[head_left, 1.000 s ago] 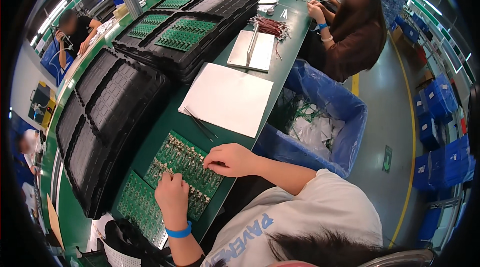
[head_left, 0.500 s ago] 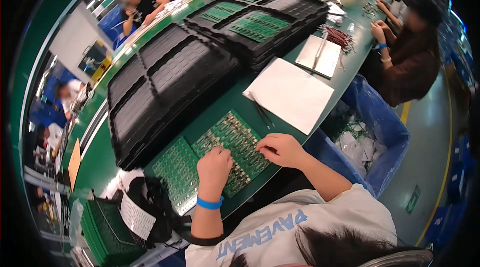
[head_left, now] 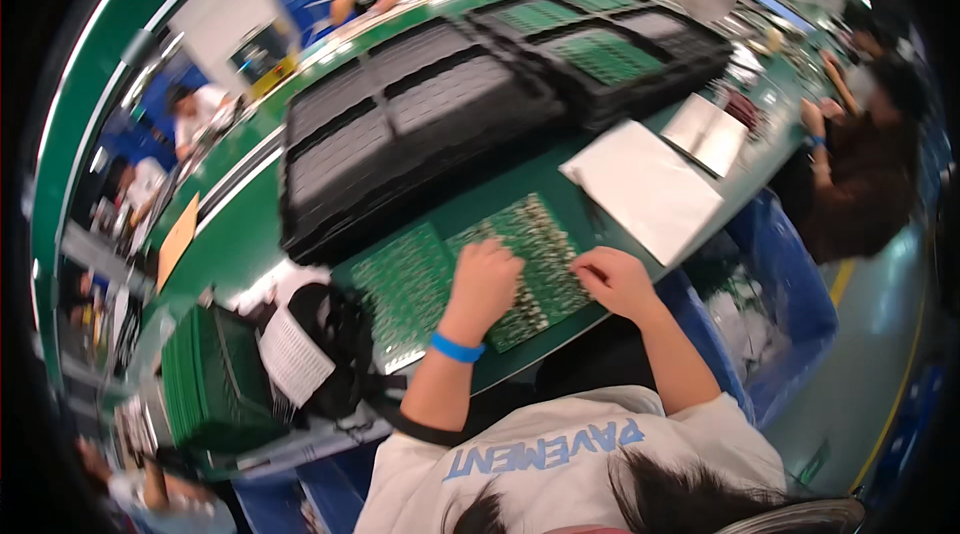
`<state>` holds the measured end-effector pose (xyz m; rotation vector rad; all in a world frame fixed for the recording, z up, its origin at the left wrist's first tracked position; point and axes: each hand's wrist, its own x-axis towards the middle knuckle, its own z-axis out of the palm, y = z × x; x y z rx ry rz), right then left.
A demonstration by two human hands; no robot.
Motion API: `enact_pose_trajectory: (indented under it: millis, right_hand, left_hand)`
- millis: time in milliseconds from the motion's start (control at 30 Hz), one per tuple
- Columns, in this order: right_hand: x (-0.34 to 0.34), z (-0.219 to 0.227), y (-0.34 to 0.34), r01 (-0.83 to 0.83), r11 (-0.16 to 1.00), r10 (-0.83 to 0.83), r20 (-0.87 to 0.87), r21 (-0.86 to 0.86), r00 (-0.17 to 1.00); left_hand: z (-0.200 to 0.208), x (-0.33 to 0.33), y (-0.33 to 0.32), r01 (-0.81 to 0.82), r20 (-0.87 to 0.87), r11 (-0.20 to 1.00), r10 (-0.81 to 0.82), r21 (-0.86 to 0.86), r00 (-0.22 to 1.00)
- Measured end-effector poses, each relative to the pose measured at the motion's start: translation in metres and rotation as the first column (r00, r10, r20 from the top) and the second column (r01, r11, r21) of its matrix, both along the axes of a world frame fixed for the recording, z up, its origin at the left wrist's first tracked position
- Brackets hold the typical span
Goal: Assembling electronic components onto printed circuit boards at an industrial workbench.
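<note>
Two green circuit board panels lie side by side on the green bench before me. The right panel (head_left: 545, 234) is crowded with small parts, and the left panel (head_left: 400, 279) overlaps or abuts it. My left hand (head_left: 487, 279), with a blue wristband, is closed over the right panel near the seam between them. At that panel's right edge, my right hand (head_left: 617, 281) is closed with thumb and forefinger together. Whatever either hand grips is hidden or too small to name. Dark tweezers (head_left: 594, 218), blurred, lie beside a white sheet (head_left: 645, 189).
Black trays (head_left: 420, 124) stand behind the panels; farther ones hold green boards (head_left: 610, 56). A rack of green boards (head_left: 205, 374) and a black bag-like heap (head_left: 345, 334) are at left. A blue lined bin (head_left: 790, 309) sits below right. Co-workers sit around the bench.
My view has swung left, so the whole scene sits farther right in the picture. Both hands stay closed at about the same places on the right panel.
</note>
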<state>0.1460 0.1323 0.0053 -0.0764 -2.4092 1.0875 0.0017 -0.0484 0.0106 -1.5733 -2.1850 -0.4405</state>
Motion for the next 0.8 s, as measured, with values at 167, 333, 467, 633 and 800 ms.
enact_pose_trajectory:
  millis: [167, 333, 467, 633, 800]
  right_hand:
    - [0.005, -0.023, 0.011, -0.025, 0.998, 0.03, 0.092, -0.057, 0.995]
    - [0.006, -0.066, 0.057, -0.125, 0.982, 0.139, 0.096, -0.143, 0.986]
    - [-0.004, -0.078, 0.077, -0.133, 0.985, 0.157, 0.261, -0.108, 0.952]
    - [-0.006, -0.076, 0.08, -0.157, 0.977, 0.188, 0.227, -0.146, 0.956]
    - [-0.005, -0.078, 0.073, -0.23, 0.966, 0.247, 0.152, -0.12, 0.957]
  left_hand:
    - [-0.008, 0.012, 0.009, -0.019, -0.009, 0.998, 0.018, -0.058, 1.0]
    - [-0.028, 0.005, 0.03, -0.008, 0.269, 0.999, -0.006, 0.049, 0.963]
    - [-0.04, -0.007, 0.031, 0.044, 0.406, 0.992, -0.089, 0.12, 0.909]
    - [-0.035, -0.011, 0.034, -0.031, 0.611, 0.981, -0.095, 0.193, 0.786]
    - [-0.038, -0.004, 0.036, -0.106, 0.351, 0.978, 0.037, 0.18, 0.936]
